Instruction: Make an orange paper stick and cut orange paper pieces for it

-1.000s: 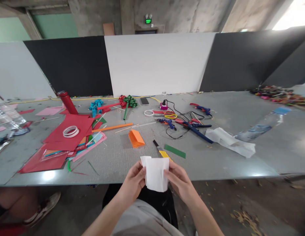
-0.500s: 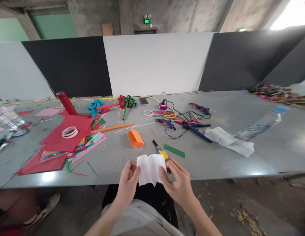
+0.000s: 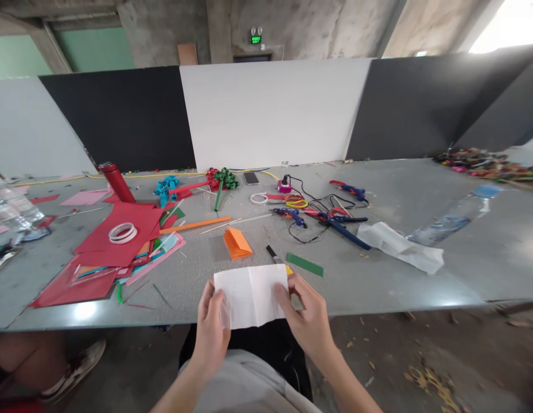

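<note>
A white tissue with a crease down its middle is stretched between my hands, just over the table's front edge. My left hand pinches its left side between thumb and fingers. On the right side, my right hand grips it the same way, the thumb lying on the front face. Partly hidden behind the tissue is a cutter knife with a dark and yellow body. A folded orange paper stands a little beyond, and a green paper strip lies to its right.
Red paper sheets with white tape rolls lie to the left, near a red flask. Glue guns with black cords are at centre right. A crumpled white wrapper touches a plastic bottle. Another person's leg shows lower left.
My left hand has moved left, and the tissue is now spread wider and flatter between both hands. More of the cutter knife is covered.
</note>
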### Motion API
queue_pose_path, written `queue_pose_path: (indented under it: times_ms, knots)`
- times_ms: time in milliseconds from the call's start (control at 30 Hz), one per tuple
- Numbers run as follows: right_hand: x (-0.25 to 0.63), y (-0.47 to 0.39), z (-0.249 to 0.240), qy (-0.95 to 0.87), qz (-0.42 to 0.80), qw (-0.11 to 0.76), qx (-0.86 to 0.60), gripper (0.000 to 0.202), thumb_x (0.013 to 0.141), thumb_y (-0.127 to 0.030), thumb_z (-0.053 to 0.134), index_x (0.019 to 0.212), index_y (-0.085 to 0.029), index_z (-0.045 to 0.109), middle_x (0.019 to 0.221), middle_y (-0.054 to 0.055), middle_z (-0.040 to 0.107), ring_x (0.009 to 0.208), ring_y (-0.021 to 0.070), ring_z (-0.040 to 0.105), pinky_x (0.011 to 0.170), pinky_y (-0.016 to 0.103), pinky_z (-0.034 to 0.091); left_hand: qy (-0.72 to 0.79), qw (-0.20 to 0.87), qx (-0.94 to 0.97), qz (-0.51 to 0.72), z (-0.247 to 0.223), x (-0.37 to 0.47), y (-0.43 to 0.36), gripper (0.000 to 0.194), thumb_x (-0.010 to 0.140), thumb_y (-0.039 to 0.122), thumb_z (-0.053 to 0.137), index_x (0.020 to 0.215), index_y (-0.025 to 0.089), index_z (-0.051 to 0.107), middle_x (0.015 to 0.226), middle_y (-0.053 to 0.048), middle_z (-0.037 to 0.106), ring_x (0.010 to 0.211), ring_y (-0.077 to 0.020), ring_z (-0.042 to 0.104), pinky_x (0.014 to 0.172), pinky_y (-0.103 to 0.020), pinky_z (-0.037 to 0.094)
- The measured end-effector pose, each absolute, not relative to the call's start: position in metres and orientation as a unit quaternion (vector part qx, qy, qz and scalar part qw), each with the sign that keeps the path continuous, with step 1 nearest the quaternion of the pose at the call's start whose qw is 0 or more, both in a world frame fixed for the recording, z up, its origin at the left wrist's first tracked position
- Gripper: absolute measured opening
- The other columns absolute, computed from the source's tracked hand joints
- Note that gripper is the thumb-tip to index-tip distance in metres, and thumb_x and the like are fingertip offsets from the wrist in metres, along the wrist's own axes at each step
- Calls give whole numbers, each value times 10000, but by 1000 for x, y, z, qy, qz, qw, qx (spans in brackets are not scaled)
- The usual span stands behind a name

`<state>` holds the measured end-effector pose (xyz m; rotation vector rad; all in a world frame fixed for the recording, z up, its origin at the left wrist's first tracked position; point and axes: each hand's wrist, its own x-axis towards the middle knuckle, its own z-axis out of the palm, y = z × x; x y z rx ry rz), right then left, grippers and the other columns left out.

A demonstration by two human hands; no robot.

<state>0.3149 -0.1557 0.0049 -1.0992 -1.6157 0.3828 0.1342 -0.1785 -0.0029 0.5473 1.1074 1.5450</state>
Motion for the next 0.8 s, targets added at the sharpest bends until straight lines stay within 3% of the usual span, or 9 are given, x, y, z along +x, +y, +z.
queue_pose_path:
  times_ms: [67, 133, 267, 400, 500, 633, 700, 800]
  knots:
    - [313, -155, 3, -664, 161, 550, -480, 77, 954, -274, 582, 962, -218, 529, 816, 3, 521, 711, 157, 510, 682, 287, 442, 456, 567, 235, 644, -4, 133, -179, 368, 826, 454, 708, 1129, 269, 615, 1062, -69, 692, 858, -198, 664, 664, -259, 501]
    - [310, -159, 4, -654, 158, 562, -482, 151, 959, -291, 570, 1084, -215, 534, 901, 35, 554, 780, 178, 538, 739, 312, 463, 438, 578, 264, 635, -4, 135, -180, 342, 828, 468, 708, 1084, 256, 628, 973, -55, 697, 803, -191, 652, 656, -259, 497]
    - [305, -169, 15, -709, 273, 494, -423, 180, 985, -354, 527, 1025, -208, 625, 940, 72, 632, 855, 207, 590, 782, 319, 483, 409, 570, 343, 624, 0, 139, -183, 283, 848, 463, 708, 904, 211, 590, 757, 5, 620, 662, -131, 570, 626, -224, 460]
    - [302, -173, 20, -668, 379, 480, -424, 292, 974, -434, 549, 899, -188, 688, 808, 52, 651, 749, 193, 587, 695, 288, 477, 397, 564, 404, 600, 4, 141, -183, 330, 868, 485, 690, 823, 192, 547, 704, 13, 570, 606, -105, 501, 588, -209, 427]
    - [301, -171, 17, -616, 433, 503, -423, 371, 973, -466, 544, 779, -183, 687, 715, 33, 605, 698, 181, 559, 643, 277, 455, 415, 527, 408, 619, 4, 142, -180, 342, 843, 498, 721, 867, 192, 570, 811, -17, 612, 724, -129, 561, 682, -223, 469]
    - [301, -171, 14, -565, 491, 530, -399, 357, 937, -488, 597, 797, -189, 732, 739, 46, 626, 709, 198, 570, 673, 301, 479, 389, 566, 430, 586, 0, 146, -178, 500, 755, 489, 813, 1119, 195, 635, 1079, -94, 670, 992, -217, 624, 880, -313, 502]
    - [302, -172, 13, -545, 510, 538, -392, 330, 920, -485, 621, 845, -193, 757, 781, 63, 660, 736, 214, 593, 720, 324, 502, 380, 614, 442, 533, -1, 148, -179, 455, 777, 489, 794, 1072, 159, 691, 997, -100, 702, 920, -215, 638, 866, -323, 506]
    - [305, -173, 12, -515, 550, 539, -375, 325, 899, -497, 642, 953, -200, 763, 792, 76, 682, 734, 230, 619, 706, 344, 524, 394, 634, 441, 498, 3, 147, -179, 404, 799, 519, 760, 845, 119, 727, 745, -67, 679, 692, -168, 596, 690, -277, 495]
